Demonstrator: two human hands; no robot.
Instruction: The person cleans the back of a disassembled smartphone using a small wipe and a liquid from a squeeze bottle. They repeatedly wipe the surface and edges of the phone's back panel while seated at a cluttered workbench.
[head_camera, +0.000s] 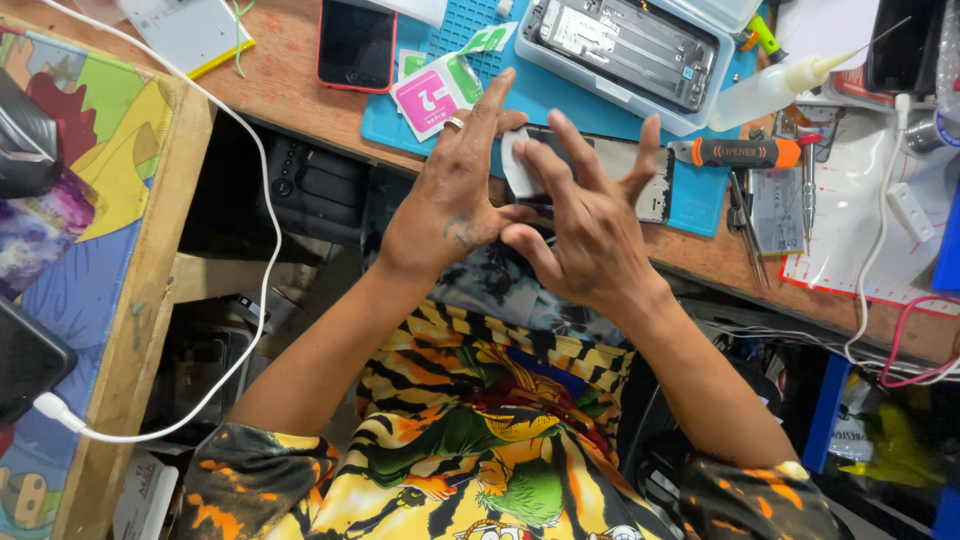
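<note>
Left hand (452, 205): raised over the desk edge, fingers stretched upward, a ring on one finger; its thumb side meets the small white piece, though whether the grip is actually pinching it I cannot tell.
Right hand (585, 225): fingers spread wide, grip released, thumb tip touching the left hand just below the white piece.
White piece (517, 165): small, pale, rounded; sits between the two hands, in front of the dark phone frame.
Phone frame (640, 175): long and dark, lying on the blue mat behind the fingers, partly hidden by them.
Blue mat (700, 200): on the wooden desk (290, 90), under the frame.
Orange-handled tool (745, 152): just right of the frame, lying flat.
Clear tray (625, 50): holds an opened phone body, beyond the hands.
Red phone (356, 45): screen dark, left of the mat.
Squeeze bottle (770, 88): tilted, its nozzle pointing right.
White cable (268, 220): hangs down left of the arms.
</note>
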